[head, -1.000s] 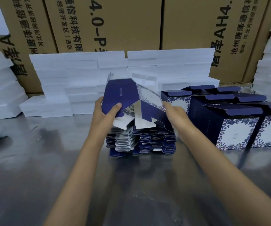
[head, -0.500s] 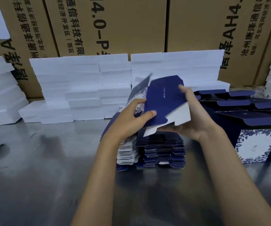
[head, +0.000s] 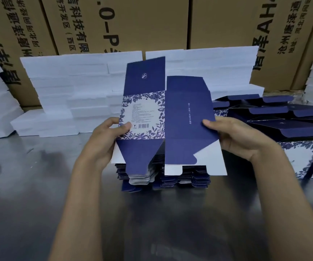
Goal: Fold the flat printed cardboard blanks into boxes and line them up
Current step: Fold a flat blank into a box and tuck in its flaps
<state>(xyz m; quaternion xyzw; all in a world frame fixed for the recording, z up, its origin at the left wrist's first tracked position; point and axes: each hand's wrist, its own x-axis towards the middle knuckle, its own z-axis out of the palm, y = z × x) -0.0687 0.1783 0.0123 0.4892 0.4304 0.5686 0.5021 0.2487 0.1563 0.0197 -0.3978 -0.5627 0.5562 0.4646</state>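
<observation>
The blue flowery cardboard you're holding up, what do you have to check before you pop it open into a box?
1. Both hands hold the blank: ok, left hand pinches the flowery panel, right hand pinches the plain blue one.
2. Only one blank picked up: cannot tell.
3. Blank lifted clear of the stack of blanks: ok.
4. Bottom flaps hanging free: ok.
5. Bare steel table in front for folding: ok.
6. Space at the end of the row of finished boxes: cannot tell.
</observation>
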